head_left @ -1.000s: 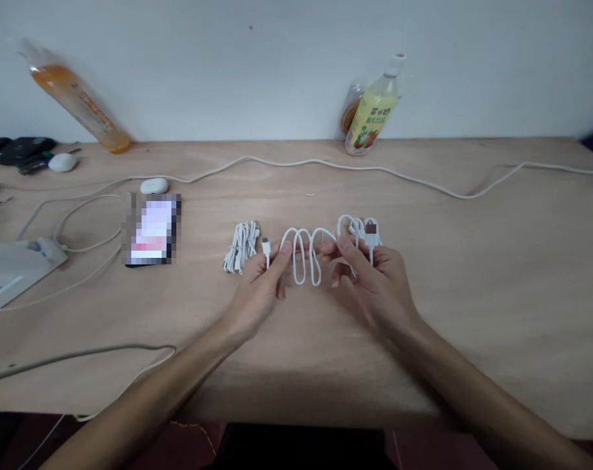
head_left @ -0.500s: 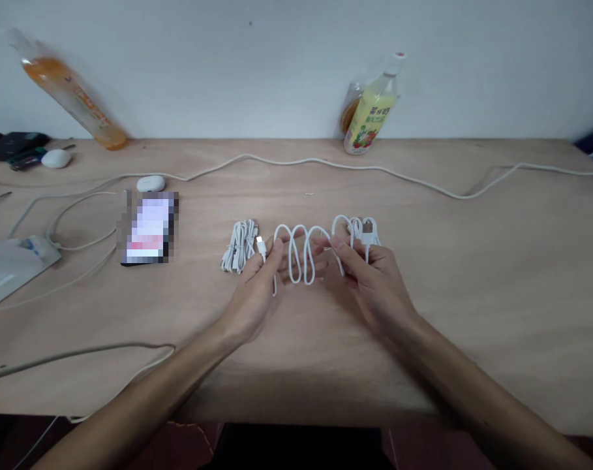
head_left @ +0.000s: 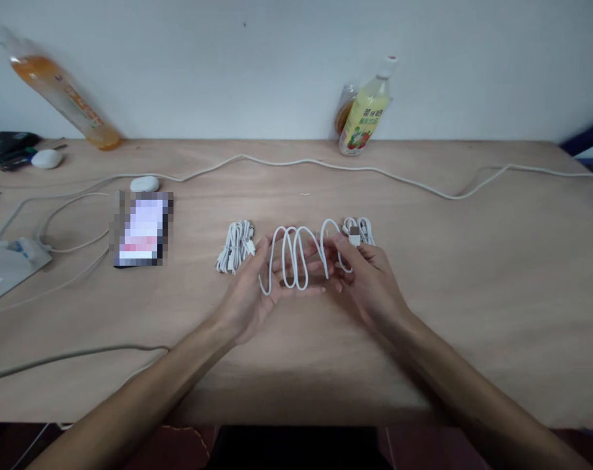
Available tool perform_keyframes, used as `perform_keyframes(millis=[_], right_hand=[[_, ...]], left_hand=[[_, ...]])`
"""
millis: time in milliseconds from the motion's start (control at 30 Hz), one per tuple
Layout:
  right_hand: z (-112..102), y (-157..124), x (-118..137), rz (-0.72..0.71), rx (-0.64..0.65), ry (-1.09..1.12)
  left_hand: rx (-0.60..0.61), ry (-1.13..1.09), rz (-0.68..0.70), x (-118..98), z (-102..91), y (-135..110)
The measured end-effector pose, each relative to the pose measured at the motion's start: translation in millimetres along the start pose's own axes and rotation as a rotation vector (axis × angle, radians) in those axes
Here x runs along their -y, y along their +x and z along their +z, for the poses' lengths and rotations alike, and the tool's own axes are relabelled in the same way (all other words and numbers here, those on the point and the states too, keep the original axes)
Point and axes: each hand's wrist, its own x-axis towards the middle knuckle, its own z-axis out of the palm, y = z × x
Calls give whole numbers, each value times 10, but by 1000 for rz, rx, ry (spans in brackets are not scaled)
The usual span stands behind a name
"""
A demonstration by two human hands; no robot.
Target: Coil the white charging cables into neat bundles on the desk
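A white USB cable (head_left: 289, 286) hangs in several loose loops between my hands, above the table. My left hand (head_left: 244, 287) holds its left end, thumb up, with fingers stretched under the loops. A small white plug (head_left: 250, 248) shows by the left thumb. My right hand (head_left: 372, 277) pinches the cable's right part between thumb and fingers. The wide USB plug (head_left: 355, 237) sticks up behind that hand. Just beyond my left hand lies a tied bundle of white cables (head_left: 235, 247). Another white cable bundle (head_left: 365, 228) is partly hidden behind my right hand.
A phone (head_left: 143, 228) and a white earbud case (head_left: 145, 184) lie at left. One long white cord (head_left: 306, 161) crosses the table's back. An orange drink bottle (head_left: 66, 101) and a yellow drink bottle (head_left: 367, 114) lean against the wall. A thick cord (head_left: 81, 354) lies front left.
The loops have shifted and spread leftward, with one now hanging beside my left thumb. The small plug at that thumb has tipped over. My view has turned slightly right.
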Motion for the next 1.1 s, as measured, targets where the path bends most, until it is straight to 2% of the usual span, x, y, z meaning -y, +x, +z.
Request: perform_keyframes(millis=[200,333,500,633,867,1100], right_hand=[[-62,12,-61,-21,-39,-122],[-78,11,-13,49,73,-116],[-73,9,50,32,162,-96],[-52,6,78,91,143,-89],[-24,17,115,87,116,-73],[-14,-8,31,137,52,-83]], left_hand=[[-38,-8,5,-11,27,-2],[-64,13,24,-21,55,-2],[-52,38,33,-30,50,-2],[-44,21,28,-43,54,7],[-68,-25,13,-76,79,13],[-113,16,70,-39,94,-2]])
